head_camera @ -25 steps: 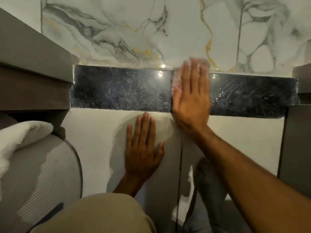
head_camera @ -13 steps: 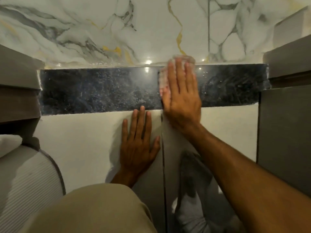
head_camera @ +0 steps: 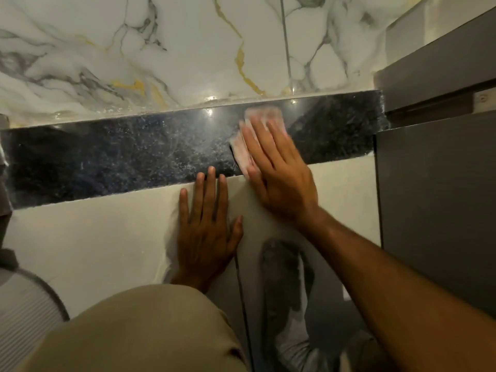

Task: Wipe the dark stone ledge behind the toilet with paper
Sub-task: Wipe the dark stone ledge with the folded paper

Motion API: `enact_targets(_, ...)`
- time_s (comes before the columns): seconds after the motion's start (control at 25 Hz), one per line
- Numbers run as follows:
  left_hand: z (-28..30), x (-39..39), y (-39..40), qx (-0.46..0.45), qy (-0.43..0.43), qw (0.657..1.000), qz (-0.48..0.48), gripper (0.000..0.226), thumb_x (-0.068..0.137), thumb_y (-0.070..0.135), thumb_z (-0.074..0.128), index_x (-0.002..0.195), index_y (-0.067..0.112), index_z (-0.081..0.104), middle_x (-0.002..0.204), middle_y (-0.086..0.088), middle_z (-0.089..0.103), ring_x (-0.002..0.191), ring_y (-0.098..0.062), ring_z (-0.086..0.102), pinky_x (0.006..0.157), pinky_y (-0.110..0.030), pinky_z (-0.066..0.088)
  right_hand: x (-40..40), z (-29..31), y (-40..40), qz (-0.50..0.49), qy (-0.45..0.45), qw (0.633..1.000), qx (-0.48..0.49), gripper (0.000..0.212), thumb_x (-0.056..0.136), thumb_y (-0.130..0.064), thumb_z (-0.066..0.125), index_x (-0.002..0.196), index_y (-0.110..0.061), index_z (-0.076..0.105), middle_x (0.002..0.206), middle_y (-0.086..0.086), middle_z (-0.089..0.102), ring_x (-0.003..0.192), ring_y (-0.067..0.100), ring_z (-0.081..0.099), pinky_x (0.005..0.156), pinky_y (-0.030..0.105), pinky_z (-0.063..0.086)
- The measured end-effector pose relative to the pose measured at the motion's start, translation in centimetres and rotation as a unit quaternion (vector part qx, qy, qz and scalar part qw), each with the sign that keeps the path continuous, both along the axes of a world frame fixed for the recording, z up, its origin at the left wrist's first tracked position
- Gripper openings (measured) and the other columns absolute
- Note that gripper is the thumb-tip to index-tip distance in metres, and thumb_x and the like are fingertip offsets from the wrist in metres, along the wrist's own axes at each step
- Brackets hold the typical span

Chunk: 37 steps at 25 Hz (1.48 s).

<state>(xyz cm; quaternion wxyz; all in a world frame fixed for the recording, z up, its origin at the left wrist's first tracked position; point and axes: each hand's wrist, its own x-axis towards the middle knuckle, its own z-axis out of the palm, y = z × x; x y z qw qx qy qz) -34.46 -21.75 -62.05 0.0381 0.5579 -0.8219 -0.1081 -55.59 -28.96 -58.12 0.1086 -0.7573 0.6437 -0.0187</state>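
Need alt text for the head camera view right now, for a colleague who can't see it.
A right hand presses a folded sheet of paper flat against a dark speckled stone ledge, toward its right end. The left hand rests flat, empty, on the pale panel below the ledge. Veined marble wall lies behind, and a grey cabinet stands to the right.

marble wall (head_camera: 188, 49): white, grey-gold veins | grey cabinet (head_camera: 434, 197): right | ribbed white object (head_camera: 24, 318): lower left

Speckled black ledge (head_camera: 120, 162), white paper (head_camera: 243, 149)
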Motion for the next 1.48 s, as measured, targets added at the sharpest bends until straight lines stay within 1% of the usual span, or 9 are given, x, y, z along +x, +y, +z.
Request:
enact_targets(0.08,0.4,-0.7,-0.3,0.007,0.003,1.0,0.004,0.076,0.116,0.051,0.023,0.176,0.005,0.017,0.185,-0.021,0.015,0.173,-0.037,0.012,0.141,-0.058,0.006,-3.0,1.3,3.7,-0.067,0.013,0.997,0.044,0.067,0.118,-0.038,0.038,0.178,-0.014,0.02,0.188,0.012,0.016,0.176,0.032,0.011,0.141,0.052,0.031)
enact_targets(0.24,0.1,-1.6,-0.9,0.002,0.005,1.0,-0.01,0.076,0.116,0.052,0.022,0.176,0.007,0.014,0.186,-0.019,0.013,0.174,-0.035,0.009,0.142,-0.055,0.001,-4.2,0.6,-3.5,-0.308,0.062,0.949,-0.012,0.068,0.118,-0.038,0.028,0.178,-0.011,0.012,0.187,0.02,0.01,0.175,0.041,0.01,0.142,0.058,0.023)
enact_targets(0.4,-0.3,-1.4,-0.8,-0.009,-0.001,1.0,-0.025,0.077,0.116,0.051,0.025,0.177,0.007,0.011,0.186,-0.019,0.011,0.174,-0.035,0.006,0.142,-0.056,0.0,-0.9,-0.1,-1.5,-0.152,0.016,0.987,-0.057,0.06,0.12,-0.027,0.022,0.171,0.0,0.036,0.18,0.027,0.031,0.17,0.045,0.028,0.139,0.059,0.031)
enact_targets(0.52,0.2,-1.5,-0.9,-0.002,0.0,1.0,-0.03,0.079,0.114,0.051,0.029,0.177,0.007,0.011,0.186,-0.019,0.011,0.174,-0.034,0.005,0.142,-0.055,-0.001,-4.4,1.5,1.9,-0.266,-0.013,0.964,0.007,0.068,0.114,-0.038,0.024,0.178,-0.016,0.024,0.187,0.012,0.018,0.176,0.033,0.015,0.144,0.051,0.024)
enact_targets(0.64,0.3,-1.7,-1.1,0.005,-0.003,1.0,-0.028,0.08,0.113,0.052,0.03,0.177,0.007,0.012,0.186,-0.018,0.011,0.174,-0.034,0.005,0.141,-0.055,-0.001,-6.2,0.7,-3.4,-0.398,-0.008,0.916,-0.042,0.065,0.119,-0.041,0.023,0.177,-0.011,0.024,0.187,0.014,0.018,0.176,0.035,0.011,0.144,0.052,0.02)
enact_targets(0.88,0.5,-1.5,-1.1,0.008,-0.006,0.999,-0.031,0.081,0.113,0.052,0.032,0.176,0.006,0.013,0.185,-0.02,0.012,0.173,-0.033,0.003,0.141,-0.055,-0.001,-4.5,0.6,2.7,-0.312,-0.063,0.948,-0.005,0.061,0.12,-0.039,0.032,0.178,-0.021,0.023,0.189,0.002,0.015,0.177,0.022,0.008,0.145,0.04,0.017)
enact_targets(1.04,0.6,-1.6,-1.2,0.011,-0.001,0.999,-0.034,0.081,0.113,0.053,0.032,0.177,0.006,0.012,0.185,-0.021,0.012,0.173,-0.034,0.003,0.141,-0.053,-0.004,-6.4,0.5,-2.8,-0.376,-0.01,0.926,-0.035,0.064,0.12,-0.037,0.033,0.177,-0.012,0.023,0.188,0.011,0.017,0.176,0.034,0.011,0.144,0.049,0.024)
enact_targets(1.24,0.3,-1.3,-1.3,0.008,-0.01,0.999,-0.039,0.082,0.112,0.052,0.033,0.177,0.006,0.012,0.185,-0.021,0.01,0.174,-0.035,0.002,0.141,-0.055,-0.002,-4.4,0.8,0.4,-0.26,0.006,0.966,-0.005,0.071,0.116,-0.038,0.034,0.179,-0.013,0.014,0.188,0.014,0.009,0.176,0.036,0.009,0.143,0.053,0.024)
enact_targets(1.48,0.4,-1.4,-1.3,0.007,-0.001,0.999,-0.038,0.08,0.113,0.05,0.031,0.176,0.004,0.013,0.185,-0.022,0.011,0.173,-0.037,0.007,0.141,-0.055,0.0,-8.0,0.6,-6.2,-0.398,0.067,0.915,-0.006,0.072,0.117,-0.038,0.027,0.177,-0.002,0.01,0.186,0.025,0.007,0.175,0.042,0.007,0.144,0.055,0.016)
